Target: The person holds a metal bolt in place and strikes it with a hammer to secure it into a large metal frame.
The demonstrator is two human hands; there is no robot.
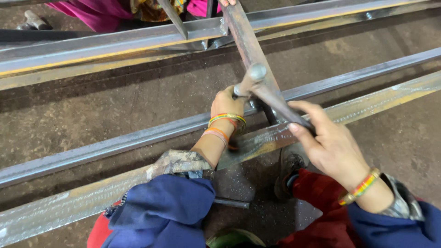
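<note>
Soft, even light falls from above on a dull workshop floor [115, 101], with pale sheen along the steel rails [92, 46] at upper left. A dark shadow band runs beneath the top rail. Focus holds mid-frame; the blue sleeves [161, 211] at bottom are slightly soft, and straight bars bow mildly toward the edges.

Metal fabrication workshop, work done at floor level. Long steel bars [138, 138] laid parallel across scene, left to right, surfaces scuffed and rusty. Near beam [69, 204] shows rust, yellow paint traces, rough weld marks. Rusty angle bar [245, 41] crosses them, running far to near. Floor [115, 98] bare concrete, dusty, stained, metal grit near centre. Far edge: another person's pink clothing [92, 11] beside far rail [92, 46].
</note>
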